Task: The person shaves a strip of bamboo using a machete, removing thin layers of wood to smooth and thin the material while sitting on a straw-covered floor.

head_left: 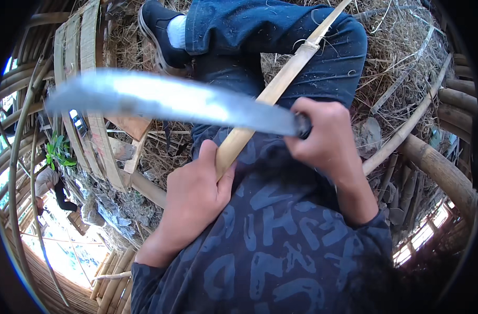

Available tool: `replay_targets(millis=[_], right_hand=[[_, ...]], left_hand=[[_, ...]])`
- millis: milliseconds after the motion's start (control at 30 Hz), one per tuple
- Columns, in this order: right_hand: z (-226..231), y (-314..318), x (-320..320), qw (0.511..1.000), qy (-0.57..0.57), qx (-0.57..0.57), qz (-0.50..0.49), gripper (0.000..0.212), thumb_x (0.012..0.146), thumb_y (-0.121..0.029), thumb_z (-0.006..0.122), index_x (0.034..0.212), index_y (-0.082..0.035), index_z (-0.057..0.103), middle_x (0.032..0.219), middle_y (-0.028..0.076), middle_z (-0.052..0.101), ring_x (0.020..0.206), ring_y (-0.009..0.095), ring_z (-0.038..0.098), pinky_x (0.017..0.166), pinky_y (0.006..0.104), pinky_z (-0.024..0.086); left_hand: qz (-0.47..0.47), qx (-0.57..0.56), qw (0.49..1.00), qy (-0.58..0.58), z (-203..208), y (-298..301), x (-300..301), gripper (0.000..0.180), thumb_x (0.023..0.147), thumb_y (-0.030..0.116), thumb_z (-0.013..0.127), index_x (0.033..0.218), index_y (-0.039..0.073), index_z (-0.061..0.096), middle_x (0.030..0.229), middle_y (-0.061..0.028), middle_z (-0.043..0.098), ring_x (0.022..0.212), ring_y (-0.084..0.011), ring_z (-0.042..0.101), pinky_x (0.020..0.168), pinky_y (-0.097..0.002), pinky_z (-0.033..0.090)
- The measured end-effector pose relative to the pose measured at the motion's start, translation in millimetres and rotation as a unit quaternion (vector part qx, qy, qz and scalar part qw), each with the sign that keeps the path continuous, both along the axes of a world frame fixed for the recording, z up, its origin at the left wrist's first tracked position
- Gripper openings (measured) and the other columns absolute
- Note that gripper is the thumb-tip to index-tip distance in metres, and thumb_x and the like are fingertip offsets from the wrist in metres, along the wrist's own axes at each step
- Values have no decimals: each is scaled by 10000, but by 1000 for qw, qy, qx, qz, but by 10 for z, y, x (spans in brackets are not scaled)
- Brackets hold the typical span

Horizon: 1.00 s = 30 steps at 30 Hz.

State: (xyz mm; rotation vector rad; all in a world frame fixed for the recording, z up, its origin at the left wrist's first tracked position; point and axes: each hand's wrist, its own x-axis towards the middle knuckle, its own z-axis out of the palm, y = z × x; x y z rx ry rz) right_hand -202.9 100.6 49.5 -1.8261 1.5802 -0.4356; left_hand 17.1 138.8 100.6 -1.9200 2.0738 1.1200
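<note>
A split bamboo strip [279, 86] slants across my lap, from my left hand up over my raised knee. Around its lower end my left hand [194, 193] is closed, thumb along the strip. Partway up, the strip has a raised joint with frayed fibres. My right hand [325, 136] grips the dark handle of a machete [160, 98]. Its broad blade points left, blurred by motion, and passes in front of the strip just above my left hand. Whether the edge touches the bamboo, I cannot tell.
Flat wooden slats [87, 47] stand at the left. Dry straw and shavings [401, 73] litter the ground beyond my knee. A thick bamboo pole [440, 167] lies at the right, by a bamboo wall. Another person [50, 183] is at the far left, near green leaves [59, 150].
</note>
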Motion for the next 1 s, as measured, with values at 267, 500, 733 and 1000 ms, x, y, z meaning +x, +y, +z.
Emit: replay_targets(millis=[267,500,733,1000], right_hand=[[-24,65,77,996,75,18,36,214,628,-206,702,760,-45,654,670,155,642,669,333,656,627,429,524],[-46,88,101,999,41,7,22,207,632,-194,699,759,-39,648,673,160,644,660,340,653,624,420,527],[-143,50,36,998,-60,-7,16,205,638,-145,711,776,-9,645,658,184,627,657,354,649,606,411,514],[-204,-191,-418,989,-112,90,-29,140,695,-61,687,796,27,647,613,106,596,533,102,512,548,256,442]], left_hand=[[-37,-86,996,-8,-70,51,11,260,863,225,635,964,26,500,698,-170,633,603,-367,639,517,-434,504],[5,-39,998,47,-115,28,14,237,884,218,615,951,23,498,695,-201,618,625,-396,629,529,-468,495],[60,-10,993,99,-137,-8,32,244,897,236,608,933,22,496,646,-226,588,635,-437,610,557,-501,473],[134,-9,981,142,-249,35,91,233,849,211,663,852,11,543,606,-212,581,595,-409,614,532,-457,474]])
